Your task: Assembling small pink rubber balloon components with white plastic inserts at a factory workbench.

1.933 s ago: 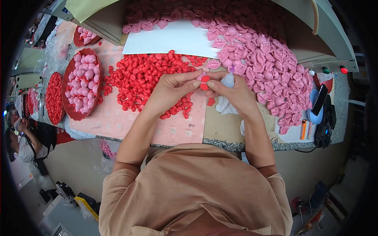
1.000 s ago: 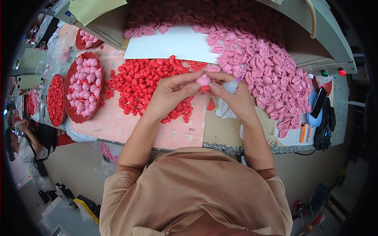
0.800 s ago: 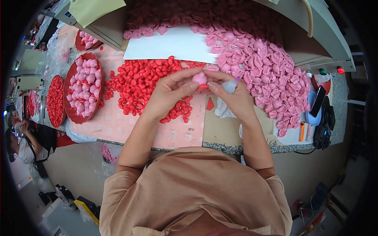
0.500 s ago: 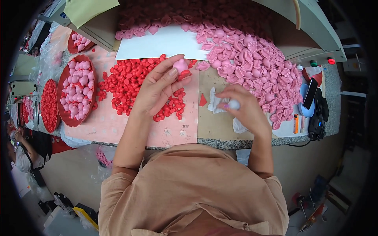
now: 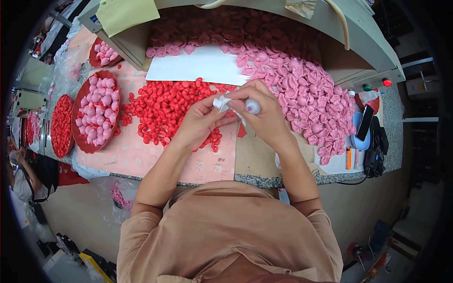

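My two hands meet above the right edge of the red pile. My left hand (image 5: 200,121) has its fingers closed round a small pink-and-red moulded piece, which the tissue and fingers now hide. A crumpled white tissue (image 5: 221,103) is pinched in my right hand (image 5: 265,117) and pressed to that spot. The same hand also keeps a small white squeeze bottle (image 5: 253,107) tucked in its fingers. Glossy red pieces (image 5: 163,101) lie heaped under and left of my left hand. Pink shell-like pieces (image 5: 306,99) spread to the right of my right hand.
A scalloped red tray (image 5: 88,150) of pink-and-red pieces stands at left, beside a red oval tray (image 5: 62,150) of red pieces. A grey housing (image 5: 387,56) arches over the back. At right lie a phone (image 5: 364,123), an orange lighter (image 5: 348,158) and a black cable device (image 5: 374,162).
My right hand has lifted the tissue off the table and moved left with tissue and bottle to my left hand. The pink-and-red piece is now covered. The view has shifted slightly.
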A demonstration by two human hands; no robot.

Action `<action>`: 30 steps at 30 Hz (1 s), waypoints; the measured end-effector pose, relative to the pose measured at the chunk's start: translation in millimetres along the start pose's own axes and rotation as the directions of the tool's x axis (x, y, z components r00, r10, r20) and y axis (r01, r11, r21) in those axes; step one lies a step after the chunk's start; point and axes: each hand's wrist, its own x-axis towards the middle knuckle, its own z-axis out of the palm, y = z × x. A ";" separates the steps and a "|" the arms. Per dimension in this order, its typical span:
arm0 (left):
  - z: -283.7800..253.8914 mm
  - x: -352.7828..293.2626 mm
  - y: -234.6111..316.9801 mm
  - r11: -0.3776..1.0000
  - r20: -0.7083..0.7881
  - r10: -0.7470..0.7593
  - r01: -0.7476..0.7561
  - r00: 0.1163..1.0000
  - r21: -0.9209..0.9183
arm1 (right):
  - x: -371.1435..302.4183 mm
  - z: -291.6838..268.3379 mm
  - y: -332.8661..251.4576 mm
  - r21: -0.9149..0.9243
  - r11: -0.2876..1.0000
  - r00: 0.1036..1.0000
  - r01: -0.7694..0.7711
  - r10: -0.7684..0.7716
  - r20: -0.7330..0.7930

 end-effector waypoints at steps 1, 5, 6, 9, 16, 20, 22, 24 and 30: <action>-0.3 1.6 0.3 1.000 -0.015 -0.022 0.022 1.000 -0.019 | 0.9 3.8 3.3 -0.019 0.999 0.999 -0.038 0.038 0.015; -1.9 1.7 3.5 0.985 0.064 -0.089 0.097 0.994 -0.141 | -3.0 2.1 8.4 0.033 0.999 1.000 0.012 -0.011 -0.028; -4.0 2.1 2.3 0.985 0.060 -0.088 0.096 0.994 -0.145 | -3.2 1.3 10.4 0.004 0.998 0.998 0.056 -0.056 -0.023; -11.2 3.9 1.1 0.975 0.025 -0.120 0.122 0.992 -0.187 | -0.3 -8.5 20.4 -0.091 0.990 0.994 0.111 -0.111 -0.001; -3.0 5.7 2.3 0.975 -0.020 -0.148 0.143 0.989 -0.172 | 2.2 -12.4 10.9 -0.007 0.993 0.992 0.120 -0.121 -0.048; -8.1 2.6 -1.6 0.969 0.022 -0.136 0.138 0.990 -0.206 | -1.6 -5.5 17.5 0.020 0.995 0.995 0.095 -0.096 0.042; -8.8 5.5 -1.6 0.958 0.049 -0.153 0.160 0.987 -0.239 | -3.5 -11.2 22.4 0.005 0.992 0.990 0.127 -0.127 0.054; -12.1 7.8 -6.1 0.932 0.039 -0.186 0.189 0.982 -0.309 | -5.0 -19.1 27.4 -0.013 0.987 0.985 0.159 -0.158 0.069; -3.0 6.3 0.9 0.970 -0.017 -0.134 0.127 0.991 -0.208 | -0.9 -15.2 17.5 -0.010 0.982 0.982 0.186 -0.186 -0.024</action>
